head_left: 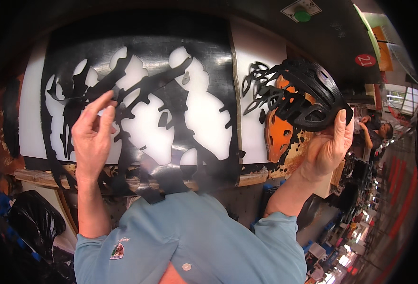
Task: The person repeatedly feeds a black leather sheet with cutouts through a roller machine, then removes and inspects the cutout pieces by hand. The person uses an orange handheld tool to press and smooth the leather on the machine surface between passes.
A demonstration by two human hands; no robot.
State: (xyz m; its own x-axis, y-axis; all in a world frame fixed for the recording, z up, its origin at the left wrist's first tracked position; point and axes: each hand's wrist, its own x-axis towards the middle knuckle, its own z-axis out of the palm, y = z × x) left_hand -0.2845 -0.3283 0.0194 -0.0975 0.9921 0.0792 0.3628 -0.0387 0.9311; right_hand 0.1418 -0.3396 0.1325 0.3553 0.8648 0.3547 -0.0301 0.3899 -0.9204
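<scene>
The right hand [329,147] grips a bundle of slotted black cut-out pieces [333,94] between thumb and fingers; the bundle fans out left of those fingertips, partly covering an orange pierced block [275,137]. The left hand's [92,142] thumb and forefinger stand close together over a black sheet with shaped openings [179,123]; whether they pinch it, I cannot tell.

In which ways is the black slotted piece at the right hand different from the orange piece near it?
Colour: the black slotted piece is black; the orange piece is orange.
Pose: the right hand holds the black slotted piece up, while the orange piece lies beneath, untouched.
View: the black slotted piece is in front and partly hides the orange piece.
Both have openings.
</scene>
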